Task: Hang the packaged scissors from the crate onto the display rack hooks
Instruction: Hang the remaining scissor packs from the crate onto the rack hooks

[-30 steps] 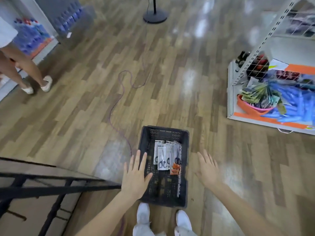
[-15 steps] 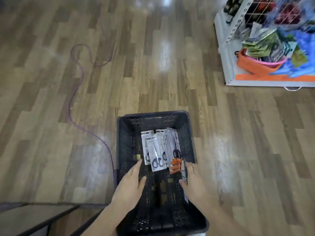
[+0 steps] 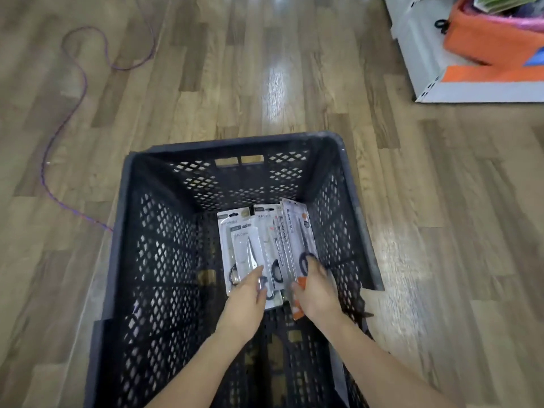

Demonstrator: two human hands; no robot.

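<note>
While both my arms reach into the crate (image 3: 138,219), my right hand (image 3: 316,293) pinches the rightmost scissors pack (image 3: 297,231); my left hand (image 3: 245,301) rests flat-fingered on the packs (image 3: 240,245) on the crate floor.

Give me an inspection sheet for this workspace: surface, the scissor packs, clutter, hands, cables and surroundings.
Surface: wood-plank floor, glossy.
Job's things: black crate on the floor; packaged scissors fanned inside near its right wall.
Clutter: nothing seen.
Grippers: left hand touches the packs, fingers straight; right hand grips the rightmost pack.
Cables: purple cord snaking across the floor, left of the crate.
Surroundings: white display base top right, holding an orange bin; hooks not in view.
</note>
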